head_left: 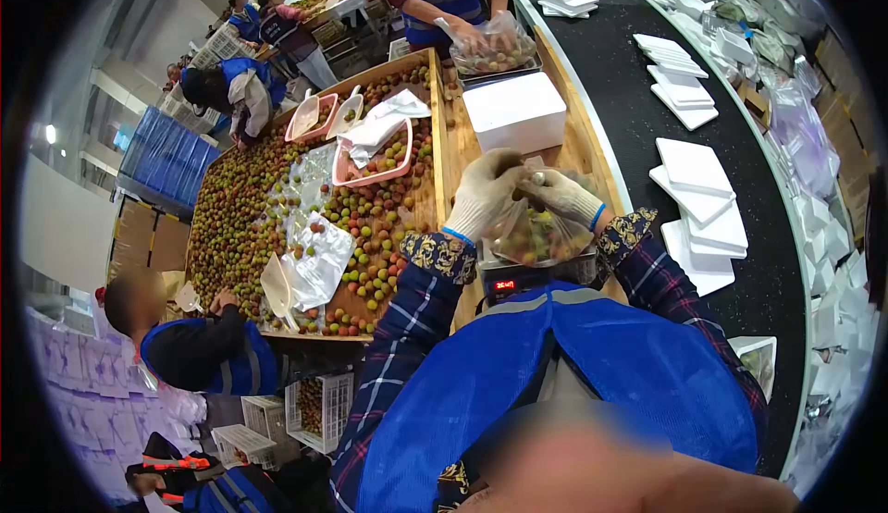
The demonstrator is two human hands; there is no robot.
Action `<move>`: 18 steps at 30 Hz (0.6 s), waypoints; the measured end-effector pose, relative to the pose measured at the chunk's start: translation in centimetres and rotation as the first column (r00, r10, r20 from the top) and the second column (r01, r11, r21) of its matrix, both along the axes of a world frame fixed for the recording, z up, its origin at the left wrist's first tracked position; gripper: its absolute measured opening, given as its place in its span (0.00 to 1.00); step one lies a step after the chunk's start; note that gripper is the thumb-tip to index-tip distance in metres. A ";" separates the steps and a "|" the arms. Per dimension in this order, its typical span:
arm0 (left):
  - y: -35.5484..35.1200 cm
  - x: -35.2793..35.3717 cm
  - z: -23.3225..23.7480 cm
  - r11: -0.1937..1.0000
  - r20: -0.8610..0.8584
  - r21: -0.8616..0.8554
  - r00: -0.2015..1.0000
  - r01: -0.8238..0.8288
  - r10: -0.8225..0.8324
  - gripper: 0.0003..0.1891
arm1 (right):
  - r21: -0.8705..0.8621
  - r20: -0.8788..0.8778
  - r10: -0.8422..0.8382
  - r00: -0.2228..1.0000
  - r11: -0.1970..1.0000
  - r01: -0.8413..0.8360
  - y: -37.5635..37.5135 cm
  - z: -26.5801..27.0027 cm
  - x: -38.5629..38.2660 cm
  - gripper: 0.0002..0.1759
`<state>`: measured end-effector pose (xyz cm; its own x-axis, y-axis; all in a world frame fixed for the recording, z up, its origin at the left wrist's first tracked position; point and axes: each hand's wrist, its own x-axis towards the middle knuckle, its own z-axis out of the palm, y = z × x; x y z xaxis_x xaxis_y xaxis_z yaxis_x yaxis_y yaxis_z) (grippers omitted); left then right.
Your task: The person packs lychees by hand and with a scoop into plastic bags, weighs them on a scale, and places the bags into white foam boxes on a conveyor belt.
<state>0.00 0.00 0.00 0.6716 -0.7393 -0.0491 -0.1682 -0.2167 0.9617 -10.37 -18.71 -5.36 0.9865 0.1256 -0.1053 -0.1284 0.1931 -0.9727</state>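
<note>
My left hand (pixel 483 194), in a pale work glove, grips the top of a clear plastic bag (pixel 535 235) filled with small red-green fruit. My right hand (pixel 566 196), gloved too, pinches the same bag's mouth from the right. The bag rests on a small scale (pixel 506 284) with a red digital readout, right in front of my blue apron. A white foam box (pixel 514 111) stands on the wooden counter just beyond my hands.
A big wooden sorting table (pixel 437 157) holds several loose fruit, pink trays (pixel 370 173) and plastic sheets. Other people in blue vests work around it; one across holds another bag (pixel 492 49). A black conveyor (pixel 629 115) at right carries white foam lids (pixel 696 169).
</note>
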 end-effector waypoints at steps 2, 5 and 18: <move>1.8 0.4 -0.8 0.992 0.039 0.046 0.992 -0.120 0.118 0.22 | -0.198 -0.040 -0.058 0.998 0.979 0.049 1.7 2.6 -0.7 0.23; 0.3 0.7 -4.5 0.988 -0.027 -0.142 0.998 0.058 -0.062 0.20 | -0.201 -0.091 -0.057 0.994 0.979 0.038 -0.9 -0.2 0.8 0.19; 1.9 -1.3 -2.1 0.972 0.339 0.095 0.925 -0.213 0.170 0.14 | -0.533 0.182 0.012 0.983 0.842 0.088 -0.1 0.4 0.8 0.24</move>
